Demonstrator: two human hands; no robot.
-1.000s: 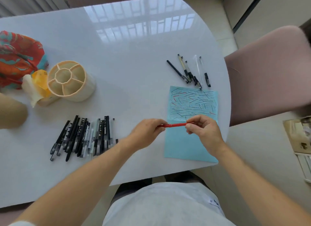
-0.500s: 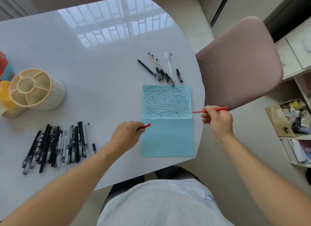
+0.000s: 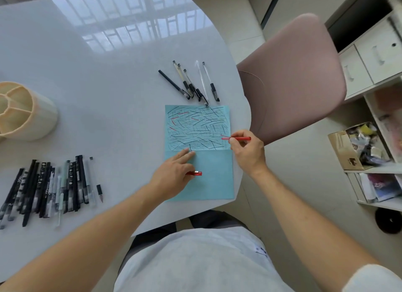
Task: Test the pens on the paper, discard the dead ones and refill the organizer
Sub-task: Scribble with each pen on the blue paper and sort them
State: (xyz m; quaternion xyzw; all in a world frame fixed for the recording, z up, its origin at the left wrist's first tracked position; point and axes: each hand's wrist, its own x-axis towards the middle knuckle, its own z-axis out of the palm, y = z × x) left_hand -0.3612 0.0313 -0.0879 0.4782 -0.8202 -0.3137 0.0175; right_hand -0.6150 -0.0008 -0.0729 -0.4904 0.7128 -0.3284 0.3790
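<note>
A light blue paper (image 3: 213, 178) lies at the table's near right edge, its upper half covered in black and red strokes. My right hand (image 3: 248, 152) grips a red pen (image 3: 240, 138) with the tip on the paper's right side, beside a fresh red mark. My left hand (image 3: 174, 174) rests on the paper with two fingers stretched flat, and holds the red cap (image 3: 196, 173) under the thumb. A row of several dark pens (image 3: 50, 187) lies at the left. A cream organizer (image 3: 24, 111) with divided compartments stands empty at the far left.
A small group of several pens (image 3: 191, 83) lies just beyond the paper. A pink chair (image 3: 293, 74) stands close to the table's right edge. White shelves (image 3: 374, 117) with a cardboard box of clutter are at the far right.
My right hand brought the uncapped red pen from beyond the table edge onto the paper. My left hand moved onto the paper with the cap. The camera swung right.
</note>
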